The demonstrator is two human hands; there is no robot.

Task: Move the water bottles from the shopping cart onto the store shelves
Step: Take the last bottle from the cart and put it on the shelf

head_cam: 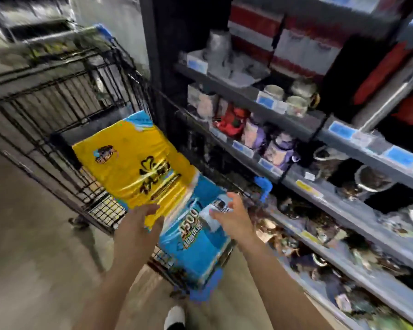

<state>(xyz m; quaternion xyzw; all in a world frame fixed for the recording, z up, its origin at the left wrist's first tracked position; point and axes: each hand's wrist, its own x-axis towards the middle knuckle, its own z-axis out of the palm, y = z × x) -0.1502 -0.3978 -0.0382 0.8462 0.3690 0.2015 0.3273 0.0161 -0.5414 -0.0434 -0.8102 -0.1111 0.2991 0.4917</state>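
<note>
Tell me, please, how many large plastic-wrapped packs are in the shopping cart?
2: a yellow pack farther in, a blue pack nearest the hands; more may hide beneath.

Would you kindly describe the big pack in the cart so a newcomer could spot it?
Find the black wire shopping cart left of the grey store shelves. Standing in it is a large glossy yellow-and-blue plastic pack, the brightest thing there.

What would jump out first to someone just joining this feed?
The big yellow and blue plastic-wrapped pack standing in the black wire shopping cart, centre frame. Both hands reach toward it with fingers spread: the left hand at its yellow lower edge, the right hand at the blue part. The grey store shelves, crowded with blurred goods, fill the right side.
</note>
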